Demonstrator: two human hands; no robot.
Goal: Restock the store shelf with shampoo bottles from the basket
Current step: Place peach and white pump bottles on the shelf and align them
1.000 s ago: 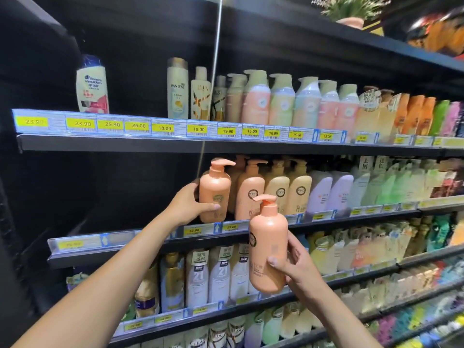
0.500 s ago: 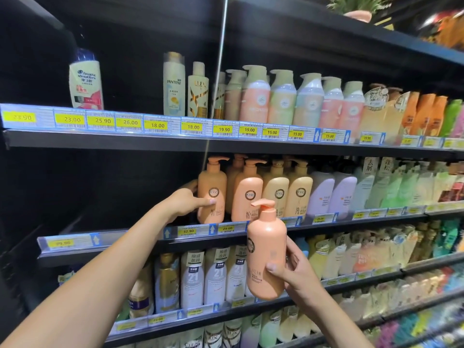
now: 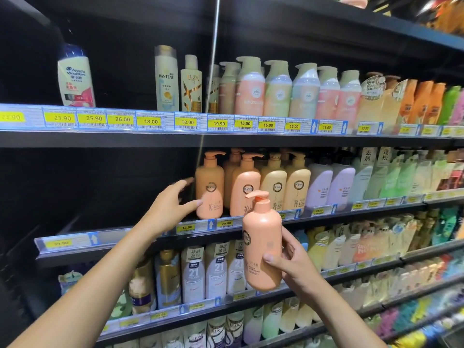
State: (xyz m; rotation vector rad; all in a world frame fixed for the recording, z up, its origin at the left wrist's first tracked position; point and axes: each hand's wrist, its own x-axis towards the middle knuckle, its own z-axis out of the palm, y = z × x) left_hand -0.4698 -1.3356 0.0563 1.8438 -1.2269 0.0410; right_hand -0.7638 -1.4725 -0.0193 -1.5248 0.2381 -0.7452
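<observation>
One peach pump bottle is held in the air in front of the shelves, below and just right of the peach row on the middle shelf. Its long axis runs nearly straight up and down with the pump on top. The spout points left, and the round logo faces left too. The right hand grips its lower half from the right, thumb laid across the front and the other fingers curled round behind.

On the middle shelf the leftmost shelved bottle, the same peach colour, stands upright at the front edge with its spout pointing right. The left hand reaches up to it with fingers spread and loose, holding nothing. The thumb tip touches the bottle's lower left side, and the other fingers, blurred, are beside its left flank. To the right stand a second peach bottle, two cream bottles and lilac bottles, all upright. A yellow price tag reading 32.90 sits on the rail beneath the left hand.
</observation>
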